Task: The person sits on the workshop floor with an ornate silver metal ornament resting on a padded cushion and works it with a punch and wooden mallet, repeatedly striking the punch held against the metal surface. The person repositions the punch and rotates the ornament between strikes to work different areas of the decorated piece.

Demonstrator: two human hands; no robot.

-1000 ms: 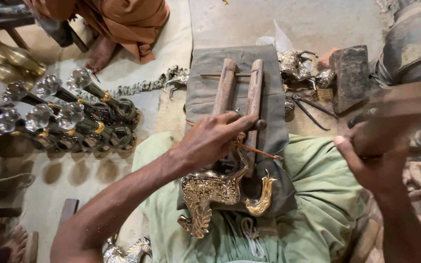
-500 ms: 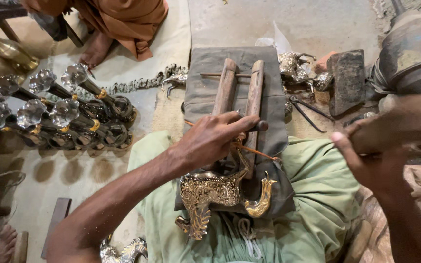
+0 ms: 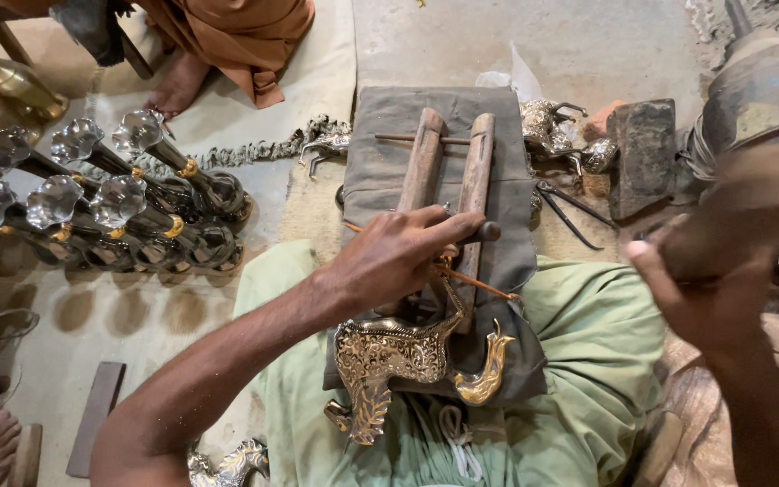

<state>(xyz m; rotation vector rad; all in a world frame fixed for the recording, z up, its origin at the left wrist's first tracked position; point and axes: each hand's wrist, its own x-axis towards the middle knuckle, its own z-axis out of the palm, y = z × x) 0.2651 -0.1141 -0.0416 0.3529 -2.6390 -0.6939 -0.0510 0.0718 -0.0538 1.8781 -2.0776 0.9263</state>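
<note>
Brass, an ornate gold-coloured animal-shaped casting (image 3: 389, 356), lies on my lap at 6 o'clock, propped against two upright wooden bars (image 3: 448, 180) on a grey cloth pad (image 3: 389, 126). My left hand (image 3: 389, 261) is closed around a thin metal punch (image 3: 475, 281), its tip touching the casting's upper edge. My right hand (image 3: 705, 289), at 3 o'clock, grips a blurred wooden mallet (image 3: 750, 212). Glass-topped dark metal stands (image 3: 110, 198) cluster at 9 o'clock.

No packages, labels, signs or screens.
</note>
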